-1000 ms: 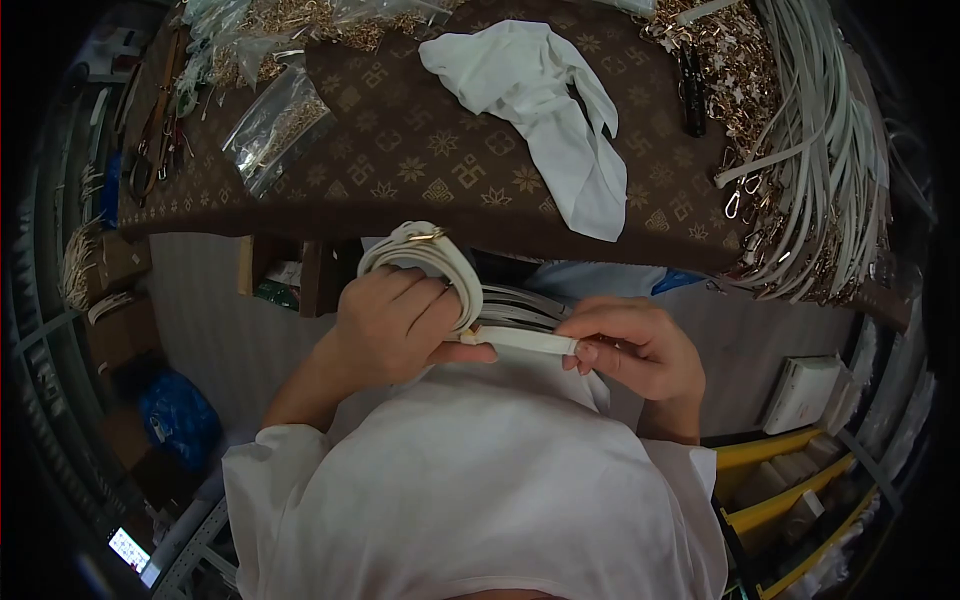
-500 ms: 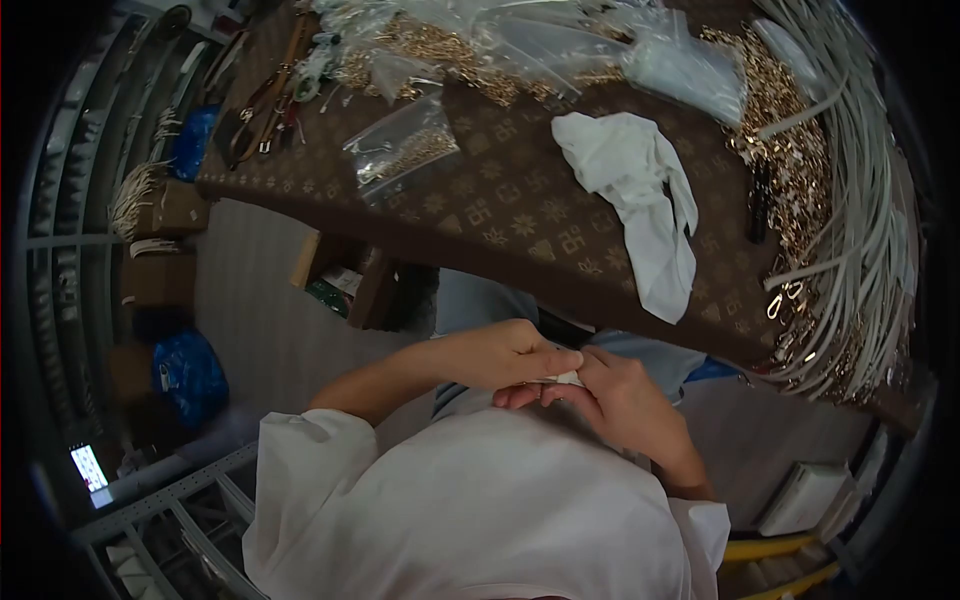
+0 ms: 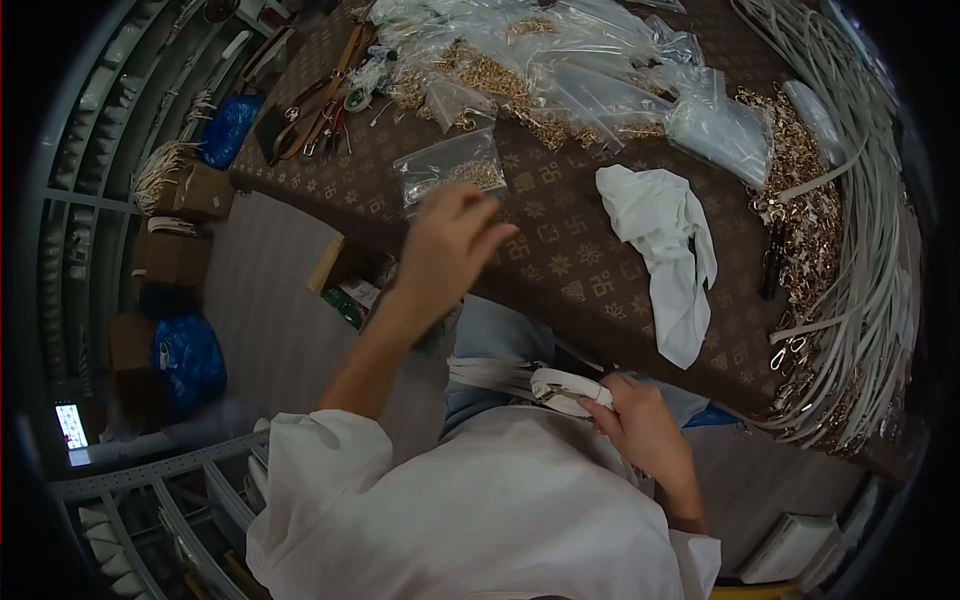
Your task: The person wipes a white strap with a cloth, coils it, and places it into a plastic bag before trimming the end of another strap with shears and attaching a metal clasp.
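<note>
My left hand [image 3: 450,245] reaches over the table edge, its fingers bent at the near edge of a clear zip bag [image 3: 425,170] of small gold-coloured metal parts. The thumb stands apart from the fingers, and nothing shows between them. Low over my lap, my right hand [image 3: 640,415] is closed on a white strap [image 3: 575,388], which is bent into a loop with a metal fitting at its end. More lengths of the strap trail left across my legs. To the right of the bag, a crumpled white cloth [image 3: 665,255] lies on the brown patterned tabletop [image 3: 560,240].
Clear bags [image 3: 600,50] and gold hardware [image 3: 480,75] cover the table's far side. Metal clasps [image 3: 800,220] and long pale straps [image 3: 860,290] line its right edge. Brown leather straps [image 3: 310,115] lie far left. Beyond the table stand shelves [image 3: 95,200] and boxes [image 3: 180,255].
My left hand has left the right one and moved up and forward to the bag on the table. The white strap in my right hand now shows clearly. My view has shifted slightly.
</note>
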Demonstrator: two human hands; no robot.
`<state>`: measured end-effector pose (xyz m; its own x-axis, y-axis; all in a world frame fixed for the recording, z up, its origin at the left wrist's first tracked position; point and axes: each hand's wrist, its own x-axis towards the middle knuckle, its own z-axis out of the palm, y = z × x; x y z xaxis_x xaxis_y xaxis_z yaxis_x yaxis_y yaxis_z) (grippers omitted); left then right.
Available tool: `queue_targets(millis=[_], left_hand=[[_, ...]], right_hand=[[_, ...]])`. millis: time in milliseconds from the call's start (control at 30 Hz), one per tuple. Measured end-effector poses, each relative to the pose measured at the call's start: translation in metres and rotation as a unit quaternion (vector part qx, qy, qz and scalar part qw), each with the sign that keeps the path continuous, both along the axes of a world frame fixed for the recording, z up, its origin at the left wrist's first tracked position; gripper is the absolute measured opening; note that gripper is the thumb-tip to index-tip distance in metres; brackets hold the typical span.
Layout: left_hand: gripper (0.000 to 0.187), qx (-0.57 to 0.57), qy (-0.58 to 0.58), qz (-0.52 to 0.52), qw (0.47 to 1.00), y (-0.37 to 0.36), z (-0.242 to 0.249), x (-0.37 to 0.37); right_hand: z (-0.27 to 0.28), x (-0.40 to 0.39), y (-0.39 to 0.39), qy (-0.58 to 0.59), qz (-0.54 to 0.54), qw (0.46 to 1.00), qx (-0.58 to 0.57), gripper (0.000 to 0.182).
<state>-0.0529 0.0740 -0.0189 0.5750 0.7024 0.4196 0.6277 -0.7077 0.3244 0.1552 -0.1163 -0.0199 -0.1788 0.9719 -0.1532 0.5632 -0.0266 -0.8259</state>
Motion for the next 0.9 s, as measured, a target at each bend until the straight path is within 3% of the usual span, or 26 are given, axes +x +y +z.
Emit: queue_targets(millis=[33, 100, 233, 300, 533, 567, 600, 667, 800, 900], left_hand=[[0.037, 0.002, 0.0, -0.002, 1.0, 0.005, 0.001, -0.013], [0.046, 0.036, 0.105, 0.045, 0.993, 0.016, 0.004, -0.029], [0.05, 0.028, 0.134, 0.013, 0.99, -0.005, 0.008, -0.033], [0.041, 0.024, 0.194, -0.019, 0.98, -0.012, 0.015, -0.034], [0.014, 0.048, 0.151, -0.037, 0.987, -0.002, 0.016, -0.032], [0.014, -0.144, 0.062, 0.02, 0.987, 0.005, 0.022, -0.029], [0.015, -0.329, -0.028, 0.078, 0.941, 0.014, 0.028, -0.027], [0.021, -0.382, -0.113, 0.052, 0.916, 0.049, 0.039, -0.028], [0.03, -0.354, -0.201, 0.115, 0.906, 0.125, 0.091, -0.034], [0.035, -0.347, -0.235, 0.059, 0.906, 0.133, 0.13, -0.026]], right_hand=[[-0.003, 0.001, -0.002, 0.0, -0.002, 1.0, 0.002, 0.022], [-0.007, 0.004, -0.005, 0.006, -0.017, 1.0, -0.006, 0.022], [-0.008, 0.006, -0.006, 0.035, -0.041, 0.998, -0.025, 0.022], [-0.009, 0.006, -0.004, 0.06, -0.045, 0.996, -0.049, 0.024], [-0.004, 0.006, -0.003, 0.071, -0.062, 0.996, -0.001, 0.022], [-0.004, 0.006, -0.004, 0.075, -0.064, 0.995, 0.003, 0.022], [-0.005, 0.006, -0.006, 0.08, -0.066, 0.995, 0.005, 0.021], [-0.006, 0.005, -0.009, 0.069, -0.072, 0.995, 0.029, 0.021], [-0.003, 0.005, -0.015, 0.061, -0.086, 0.993, 0.046, 0.021], [0.005, 0.007, -0.016, 0.039, -0.09, 0.994, 0.054, 0.018]])
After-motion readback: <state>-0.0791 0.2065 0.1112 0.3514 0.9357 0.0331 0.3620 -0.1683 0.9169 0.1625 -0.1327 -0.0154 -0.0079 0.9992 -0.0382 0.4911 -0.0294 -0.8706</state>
